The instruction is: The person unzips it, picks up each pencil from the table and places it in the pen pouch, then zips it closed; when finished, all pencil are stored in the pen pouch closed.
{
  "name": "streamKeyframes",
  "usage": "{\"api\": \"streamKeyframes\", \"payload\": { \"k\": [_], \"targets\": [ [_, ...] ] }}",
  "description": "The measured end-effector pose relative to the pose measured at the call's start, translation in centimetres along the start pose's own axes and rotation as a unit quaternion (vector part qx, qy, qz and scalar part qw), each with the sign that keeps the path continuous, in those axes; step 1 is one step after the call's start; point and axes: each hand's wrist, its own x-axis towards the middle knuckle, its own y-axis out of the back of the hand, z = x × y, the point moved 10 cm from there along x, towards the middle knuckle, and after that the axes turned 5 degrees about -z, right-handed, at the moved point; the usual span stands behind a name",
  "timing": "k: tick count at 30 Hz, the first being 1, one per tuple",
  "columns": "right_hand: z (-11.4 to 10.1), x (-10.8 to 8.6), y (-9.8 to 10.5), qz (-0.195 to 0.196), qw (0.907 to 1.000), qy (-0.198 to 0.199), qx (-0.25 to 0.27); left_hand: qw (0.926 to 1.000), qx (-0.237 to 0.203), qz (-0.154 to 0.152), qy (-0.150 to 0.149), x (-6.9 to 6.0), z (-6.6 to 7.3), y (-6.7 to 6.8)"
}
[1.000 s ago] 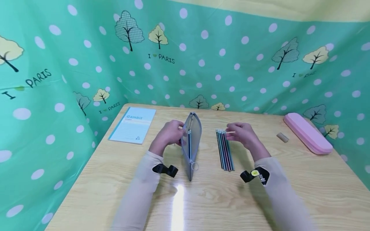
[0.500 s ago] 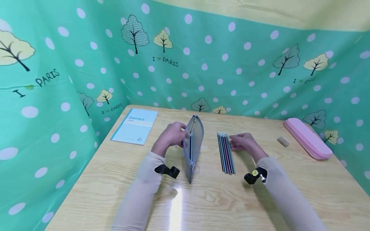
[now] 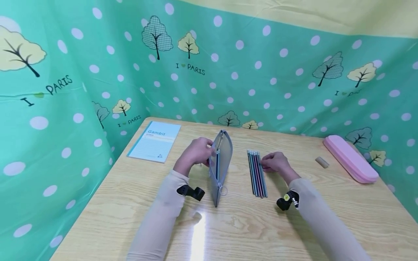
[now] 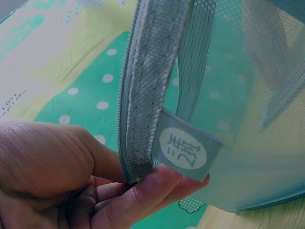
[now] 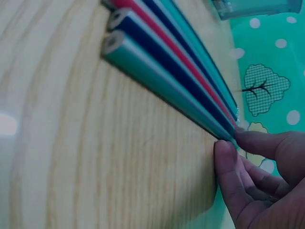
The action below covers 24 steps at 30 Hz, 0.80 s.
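Note:
A grey mesh zip pouch [image 3: 226,159] stands on edge on the table, its mouth spread. My left hand [image 3: 197,150] pinches its zipped edge between thumb and fingers, beside a small fabric label [image 4: 183,150] in the left wrist view. Dark pencils [image 3: 217,163] show inside the pouch. To its right, several pencils [image 3: 256,175] lie side by side, eraser ends away from me. My right hand [image 3: 275,163] is at the row's right side. In the right wrist view, its thumb and index finger pinch the outermost green pencil [image 5: 162,88] near the far end.
A light blue notebook [image 3: 154,141] lies at the back left. Over on the right are a small grey-brown eraser [image 3: 322,162] and a pink pencil case [image 3: 351,158]. A green patterned cloth [image 3: 241,72] hangs behind the table.
My right hand has gone down from above the pencils' far ends to the right side of the row and closed on the outer pencil. My left hand keeps its hold on the pouch.

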Motion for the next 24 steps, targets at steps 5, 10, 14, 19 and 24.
{"api": "streamKeyframes", "payload": {
  "k": [5,10,14,19,24],
  "targets": [
    [-0.4,-0.1,0.1,0.017,0.9988,0.015,-0.043,1.0,-0.005,-0.003,0.002,0.1,-0.1,0.0],
    [-0.9,-0.1,0.0,0.032,0.9951,0.035,-0.087,1.0,-0.006,0.003,-0.003,0.1,-0.1,0.2],
    [-1.1,0.2,0.1,0.049,0.9905,0.044,-0.121,0.9999,-0.008,0.003,-0.007,0.2,0.0,0.2],
    [-1.3,0.5,-0.1,0.058,0.9846,0.052,-0.156,0.9999,-0.008,0.0,-0.008,0.2,0.0,0.2],
    [-1.3,0.5,-0.2,0.051,0.9855,0.05,-0.154,1.0,-0.005,0.002,-0.007,-0.1,0.0,0.3]
  ]
}}
